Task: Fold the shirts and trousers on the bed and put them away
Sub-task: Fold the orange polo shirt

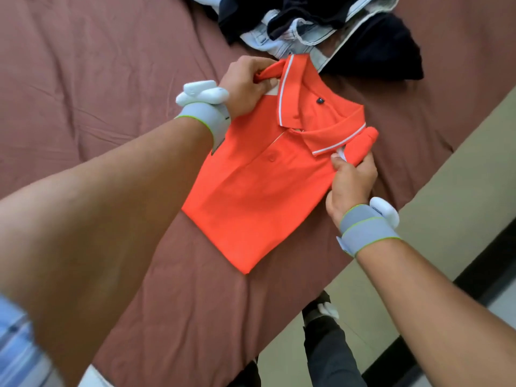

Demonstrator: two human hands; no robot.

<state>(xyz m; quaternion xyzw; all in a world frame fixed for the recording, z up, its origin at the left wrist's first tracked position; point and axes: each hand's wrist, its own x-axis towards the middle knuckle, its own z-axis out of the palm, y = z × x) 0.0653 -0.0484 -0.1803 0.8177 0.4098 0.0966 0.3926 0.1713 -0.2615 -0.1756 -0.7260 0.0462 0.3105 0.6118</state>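
While one orange polo shirt (259, 174) lies folded on the brown bed (97, 65), two hands work its collar end. The left hand (247, 85) has its fingers (264, 85) curled round the bunched far corner; the right hand (351, 182) pinches the rolled near corner. One heap of dark and striped clothes (321, 26) lies just beyond the collar.

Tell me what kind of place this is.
Probably a bedroom: a bed under a brownish-red sheet fills the view, an orange polo shirt lies folded on it, gripped by both hands, and a pile of dark and striped clothes waits beyond.
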